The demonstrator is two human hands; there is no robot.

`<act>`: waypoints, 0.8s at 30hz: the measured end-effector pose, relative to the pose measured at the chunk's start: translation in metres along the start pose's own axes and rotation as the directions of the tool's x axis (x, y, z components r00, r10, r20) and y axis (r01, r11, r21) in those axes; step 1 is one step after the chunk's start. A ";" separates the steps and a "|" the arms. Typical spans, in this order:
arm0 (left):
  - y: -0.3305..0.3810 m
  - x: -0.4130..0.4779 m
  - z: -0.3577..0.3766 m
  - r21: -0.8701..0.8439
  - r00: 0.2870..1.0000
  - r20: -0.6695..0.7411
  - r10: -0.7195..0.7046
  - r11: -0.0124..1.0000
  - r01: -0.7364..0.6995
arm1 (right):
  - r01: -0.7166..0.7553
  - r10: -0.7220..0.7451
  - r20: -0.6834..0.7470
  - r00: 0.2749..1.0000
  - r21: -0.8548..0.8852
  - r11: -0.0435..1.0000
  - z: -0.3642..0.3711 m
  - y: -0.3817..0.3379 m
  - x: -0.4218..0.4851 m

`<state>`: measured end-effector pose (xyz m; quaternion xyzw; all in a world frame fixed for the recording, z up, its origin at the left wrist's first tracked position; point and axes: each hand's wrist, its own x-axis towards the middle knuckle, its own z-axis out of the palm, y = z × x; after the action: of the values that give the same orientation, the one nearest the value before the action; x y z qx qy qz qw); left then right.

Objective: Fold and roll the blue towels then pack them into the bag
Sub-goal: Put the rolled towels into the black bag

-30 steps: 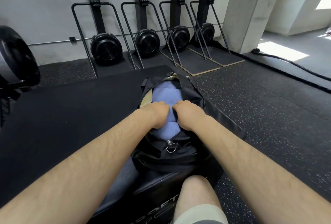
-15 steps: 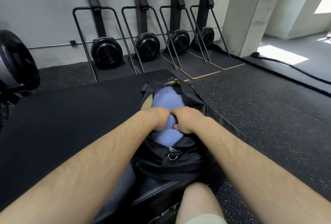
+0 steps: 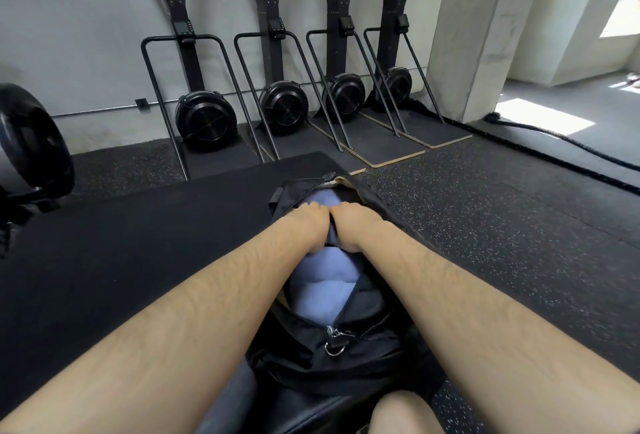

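Here | left hand [image 3: 308,222], right hand [image 3: 349,225]: fingers curled into blue towels [image 3: 322,288] | bag [image 3: 346,357] unzipped

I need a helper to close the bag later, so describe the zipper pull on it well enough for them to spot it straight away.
Start from the black fabric duffel bag lying open on the dark rubber gym floor in front of the person, stuffed with pale blue towels. At its near end, where the open zip's two sides meet below the towels, hangs the small silver metal zipper pull. It is the only shiny metal on the bag.
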<state>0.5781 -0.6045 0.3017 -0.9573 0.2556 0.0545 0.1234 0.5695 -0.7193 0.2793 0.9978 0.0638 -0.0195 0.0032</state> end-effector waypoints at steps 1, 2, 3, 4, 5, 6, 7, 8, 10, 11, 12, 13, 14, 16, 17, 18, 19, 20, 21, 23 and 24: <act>0.000 0.005 0.002 0.005 1.000 0.014 -0.001 1.000 0.001 | -0.006 0.006 0.002 1.000 0.002 1.000 0.003 0.001 0.002; 0.002 0.007 0.002 -0.003 1.000 0.026 -0.010 1.000 0.010 | -0.012 0.012 -0.006 1.000 -0.002 1.000 0.004 0.001 0.003; 0.003 0.009 0.002 -0.012 0.999 0.032 -0.019 1.000 0.019 | -0.018 0.018 -0.017 1.000 -0.010 1.000 0.004 0.001 0.003; 0.004 0.011 0.002 -0.024 0.999 0.034 -0.032 0.999 0.032 | -0.022 0.022 -0.032 0.999 -0.020 1.000 0.003 0.001 0.003; 0.004 0.012 0.001 -0.026 0.999 0.035 -0.038 0.999 0.039 | -0.028 0.027 -0.047 0.999 -0.021 0.999 0.001 0.001 0.004; 0.004 0.012 0.000 -0.030 0.998 0.045 -0.043 0.999 0.044 | -0.033 0.032 -0.050 0.998 -0.020 0.999 -0.002 0.001 0.005; 0.004 0.011 -0.001 -0.032 0.997 0.060 -0.049 0.998 0.051 | -0.042 0.041 -0.034 0.999 -0.020 0.999 -0.005 0.000 0.005; 0.003 0.010 -0.002 -0.032 0.995 0.080 -0.052 0.998 0.055 | -0.056 0.055 -0.002 0.998 -0.033 0.998 -0.006 -0.002 0.005; 0.003 0.008 -0.002 -0.010 0.988 0.144 -0.062 0.998 0.064 | -0.076 0.083 0.095 0.992 -0.068 0.995 -0.007 -0.007 0.003; 0.004 0.006 -0.001 0.011 0.981 0.180 -0.072 0.997 0.072 | -0.071 0.084 0.152 0.985 -0.091 0.993 -0.006 -0.011 0.001; 0.006 0.003 -0.002 0.030 0.975 0.207 -0.085 0.996 0.081 | -0.055 0.073 0.182 0.981 -0.102 0.993 -0.006 -0.013 0.000; 0.007 0.000 -0.005 0.046 0.973 0.211 -0.098 0.995 0.090 | -0.046 0.063 0.188 0.980 -0.091 0.995 -0.009 -0.014 0.000; 0.006 -0.003 -0.008 0.041 0.977 0.189 -0.102 0.995 0.096 | -0.036 0.046 0.163 0.986 -0.069 0.997 -0.016 -0.014 -0.004; 0.006 -0.014 -0.015 0.022 0.990 0.111 -0.087 0.996 0.085 | -0.003 0.004 0.079 0.997 -0.013 1.000 -0.033 -0.012 -0.017; 0.006 -0.020 -0.016 0.022 0.994 0.082 -0.068 0.998 0.066 | -0.005 0.005 0.073 0.997 0.006 1.000 -0.040 -0.011 -0.025; 0.007 -0.027 -0.016 0.004 0.997 0.074 -0.036 0.999 0.036 | -0.007 0.008 0.103 0.995 -0.009 1.000 -0.040 -0.012 -0.031; 0.008 -0.032 -0.012 -0.013 0.994 0.112 -0.011 1.000 0.013 | -0.006 0.009 0.143 0.990 -0.023 1.000 -0.041 -0.016 -0.038; 0.009 -0.035 -0.004 -0.031 0.981 0.193 0.003 1.000 0.003 | -0.020 0.029 0.185 0.982 -0.054 0.998 -0.035 -0.018 -0.042; 0.009 -0.035 0.005 -0.014 0.961 0.275 0.022 1.000 -0.019 | -0.047 0.060 0.221 0.974 -0.063 0.997 -0.028 -0.024 -0.044; 0.008 -0.041 0.015 0.040 0.945 0.322 0.057 0.996 -0.074 | -0.123 0.120 0.242 0.963 -0.004 0.992 -0.011 -0.030 -0.039; 0.006 -0.043 0.019 0.050 0.964 0.258 0.069 0.995 -0.085 | -0.136 0.124 0.228 0.966 0.039 0.990 -0.004 -0.030 -0.038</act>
<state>0.5369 -0.5838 0.2897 -0.9275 0.2760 0.1745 0.1822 0.5280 -0.6945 0.2845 0.9909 -0.0030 -0.1338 -0.0155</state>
